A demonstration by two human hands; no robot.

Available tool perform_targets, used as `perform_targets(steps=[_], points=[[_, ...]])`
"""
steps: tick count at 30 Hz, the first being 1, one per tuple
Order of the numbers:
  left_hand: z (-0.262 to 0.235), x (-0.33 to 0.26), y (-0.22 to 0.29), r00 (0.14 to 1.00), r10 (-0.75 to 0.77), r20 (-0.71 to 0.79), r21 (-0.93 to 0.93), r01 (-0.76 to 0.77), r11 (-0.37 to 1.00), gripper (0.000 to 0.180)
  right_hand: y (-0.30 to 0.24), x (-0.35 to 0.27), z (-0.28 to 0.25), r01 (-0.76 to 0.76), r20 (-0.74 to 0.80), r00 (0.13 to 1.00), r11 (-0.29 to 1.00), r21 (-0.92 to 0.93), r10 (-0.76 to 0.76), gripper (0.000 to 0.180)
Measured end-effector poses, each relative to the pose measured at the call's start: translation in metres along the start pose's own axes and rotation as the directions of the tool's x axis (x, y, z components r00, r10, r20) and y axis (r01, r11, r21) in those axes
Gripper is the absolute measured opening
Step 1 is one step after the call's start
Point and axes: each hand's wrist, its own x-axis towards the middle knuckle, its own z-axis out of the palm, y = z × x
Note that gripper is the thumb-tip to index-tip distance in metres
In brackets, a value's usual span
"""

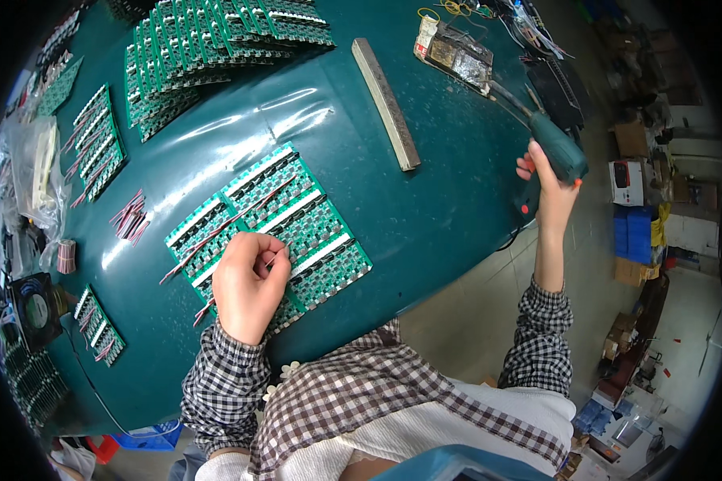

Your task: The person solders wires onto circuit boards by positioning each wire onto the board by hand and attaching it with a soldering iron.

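Green circuit boards [329, 232], joined in a panel with white strips and black parts, lie on the table before me. My left hand [253, 276] is over the panel, its thumb and fingers pinched on a thin wire, mostly hidden by the fingers. Red and black wires [217, 232] lie across the panel's left part. Off to the right, my right hand [549, 188] is wrapped round a green gun-shaped soldering iron [557, 146]. The iron's tip points to the far left, at the edge of a small, dirty metal solder box [461, 54].
A long bar [385, 104] lies beyond the panel. Stacked boards [208, 48] stand at the far left, with a wired board [98, 144] nearer. Loose wires [130, 218], a wire bundle [66, 256] and a small fan [34, 311] are on the left.
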Motion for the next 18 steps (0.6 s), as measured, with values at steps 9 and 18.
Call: perform_targets(steps=[9, 18], points=[[0.013, 0.004, 0.002, 0.999, 0.03, -0.013, -0.001, -0.03, 1.0, 0.008, -0.01, -0.03, -0.029, -0.292, 0.202, 0.955, 0.814, 0.502, 0.219, 0.029], [-0.01, -0.006, -0.009, 1.0, 0.0, -0.025, 0.094, 0.002, 0.996, 0.009, -0.043, -0.056, 0.014, -0.387, 0.163, 0.922, 0.842, 0.377, 0.351, 0.048]])
